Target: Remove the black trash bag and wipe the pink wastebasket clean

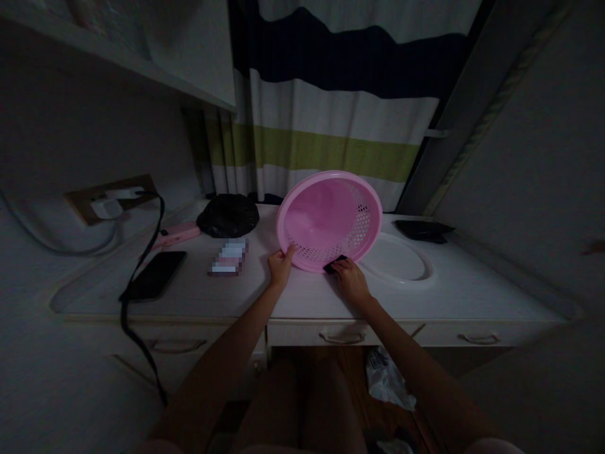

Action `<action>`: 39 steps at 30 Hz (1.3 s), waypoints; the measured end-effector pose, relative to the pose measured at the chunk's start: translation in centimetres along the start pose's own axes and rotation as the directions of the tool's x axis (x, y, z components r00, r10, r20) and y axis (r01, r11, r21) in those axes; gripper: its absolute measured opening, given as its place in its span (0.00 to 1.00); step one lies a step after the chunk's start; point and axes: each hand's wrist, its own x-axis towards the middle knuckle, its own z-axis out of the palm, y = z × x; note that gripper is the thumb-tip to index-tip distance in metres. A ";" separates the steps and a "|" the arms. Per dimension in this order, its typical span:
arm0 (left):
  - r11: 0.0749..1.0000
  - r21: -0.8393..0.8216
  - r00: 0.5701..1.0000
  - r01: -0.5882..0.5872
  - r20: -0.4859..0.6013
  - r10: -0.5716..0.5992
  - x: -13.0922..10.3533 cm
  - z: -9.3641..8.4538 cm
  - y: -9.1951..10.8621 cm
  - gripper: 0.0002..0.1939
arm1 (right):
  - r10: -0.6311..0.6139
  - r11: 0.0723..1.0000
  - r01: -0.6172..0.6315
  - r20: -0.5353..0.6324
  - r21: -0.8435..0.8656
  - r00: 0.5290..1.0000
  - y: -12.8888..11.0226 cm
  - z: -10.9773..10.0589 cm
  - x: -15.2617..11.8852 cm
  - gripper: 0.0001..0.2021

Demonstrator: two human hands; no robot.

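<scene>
A pink plastic basket [321, 211] with perforated sides is tipped on the white desk, its round opening facing me. My left hand [280, 267] grips the near left part of its rim, thumb over the edge. In my right hand [350, 280] is a small black cloth-like piece [334, 263], pressed against the lower rim of the basket; its exact kind cannot be told. Just right of the basket lies a white ring [428, 271], partly hidden behind it.
On the left of the desk [302, 302] are a black phone [158, 275], a pink case-like item [179, 234], a blurred-out flat item [229, 257] and a black plastic bag [229, 215]. A black cable [125, 318] hangs over the front edge. Another black bag [423, 230] lies back right.
</scene>
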 end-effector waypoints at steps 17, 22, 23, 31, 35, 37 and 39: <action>0.984 -0.067 0.980 0.167 0.122 -0.158 0.6 -0.2 -1.8 0.15 | -0.005 0.999 0.005 -0.012 -0.042 1.000 -2.8 0.7 0.2 0.13; 0.997 0.018 0.989 0.073 0.130 -0.074 0.7 -0.2 -1.8 0.14 | 0.073 0.980 -0.074 -0.011 -0.183 0.997 -1.8 -0.2 -0.4 0.12; 0.998 0.032 0.989 0.052 0.139 -0.056 0.6 -0.2 -1.8 0.14 | 0.081 0.977 -0.082 -0.013 -0.198 0.997 -1.6 -0.4 -0.4 0.12; 0.997 -0.005 0.987 0.081 0.140 -0.079 0.4 0.0 -1.9 0.11 | 0.101 0.973 -0.090 0.044 -0.211 0.994 -3.6 -0.5 0.6 0.11; 0.994 0.002 0.987 0.110 0.115 -0.110 0.4 0.0 -2.0 0.12 | 0.109 0.980 -0.097 0.057 -0.174 0.992 -6.2 0.3 1.4 0.11; 0.992 0.001 0.987 0.127 0.098 -0.126 0.4 -0.1 -2.0 0.12 | 0.117 0.981 -0.108 0.047 -0.161 0.992 -7.2 0.6 1.7 0.11; 0.991 -0.002 0.987 0.135 0.084 -0.135 0.5 -0.1 -2.0 0.11 | 0.116 0.983 -0.110 0.035 -0.144 0.993 -7.7 0.9 1.8 0.11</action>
